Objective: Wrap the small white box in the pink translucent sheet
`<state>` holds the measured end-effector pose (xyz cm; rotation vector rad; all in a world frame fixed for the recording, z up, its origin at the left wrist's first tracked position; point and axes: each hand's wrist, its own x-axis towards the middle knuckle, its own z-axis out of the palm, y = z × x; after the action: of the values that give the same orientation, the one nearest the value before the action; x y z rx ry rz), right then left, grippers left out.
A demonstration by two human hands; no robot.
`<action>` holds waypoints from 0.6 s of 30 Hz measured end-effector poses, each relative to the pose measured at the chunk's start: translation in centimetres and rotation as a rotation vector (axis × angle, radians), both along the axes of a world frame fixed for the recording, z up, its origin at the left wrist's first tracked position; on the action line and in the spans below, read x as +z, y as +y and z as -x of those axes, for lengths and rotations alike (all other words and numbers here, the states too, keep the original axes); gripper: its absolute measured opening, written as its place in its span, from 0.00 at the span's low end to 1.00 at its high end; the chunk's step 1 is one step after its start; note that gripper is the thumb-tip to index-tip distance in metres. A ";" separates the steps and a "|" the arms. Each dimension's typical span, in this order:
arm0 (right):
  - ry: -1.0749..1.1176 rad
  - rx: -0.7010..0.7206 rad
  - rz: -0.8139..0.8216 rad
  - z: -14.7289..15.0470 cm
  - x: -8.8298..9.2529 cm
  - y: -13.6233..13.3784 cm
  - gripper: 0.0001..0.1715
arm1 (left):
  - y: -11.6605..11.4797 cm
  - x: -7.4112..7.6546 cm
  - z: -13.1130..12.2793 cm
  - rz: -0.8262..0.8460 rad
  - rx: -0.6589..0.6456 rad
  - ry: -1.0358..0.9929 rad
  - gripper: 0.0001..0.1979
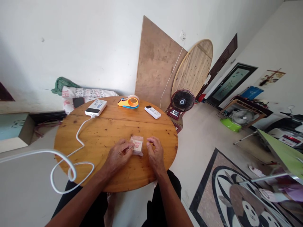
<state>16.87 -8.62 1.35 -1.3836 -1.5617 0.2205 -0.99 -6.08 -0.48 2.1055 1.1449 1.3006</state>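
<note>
A small square packet (136,145), in clear wrapping with red print on a pale face, lies on the round wooden table (104,135) close to its front edge. At the packet's left side, my left hand (120,154) is closed, thumb and forefinger pinching the wrapping there. My right hand (155,152) rests just right of the packet, apart from it; its fingers are loosely curved, with a gap between thumb and forefinger and nothing seen in them.
Farther back on the table are a white power bank (100,106) with a white cable (80,132), an orange tape dispenser (129,101) and a white remote control (152,112). A black fan (182,101) stands beyond the right edge. The cable loops over the left edge.
</note>
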 end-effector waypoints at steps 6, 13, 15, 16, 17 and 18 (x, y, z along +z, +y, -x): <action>-0.223 0.011 0.086 0.4 1.4 3.6 0.15 | -0.4 0.2 0.0 -0.010 0.019 0.093 0.10; -0.526 0.006 0.226 1.3 2.9 4.9 0.15 | -0.5 0.1 0.0 -0.004 0.007 0.124 0.12; -0.572 0.010 0.231 1.5 3.4 4.9 0.13 | -0.4 0.0 -0.1 -0.006 0.002 0.119 0.13; -0.592 0.012 0.231 1.6 3.5 4.9 0.10 | -0.4 0.0 -0.1 -0.010 0.000 0.117 0.12; -0.609 0.016 0.230 1.7 3.7 5.0 0.08 | -0.4 -0.1 -0.1 -0.014 -0.001 0.116 0.12; -0.620 0.022 0.229 1.7 3.9 5.1 0.07 | -0.4 -0.1 -0.1 -0.015 0.001 0.116 0.12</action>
<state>15.14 -3.53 5.28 -1.7174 -2.1079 -0.0266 -0.89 -6.46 -0.54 2.2171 1.1864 1.2047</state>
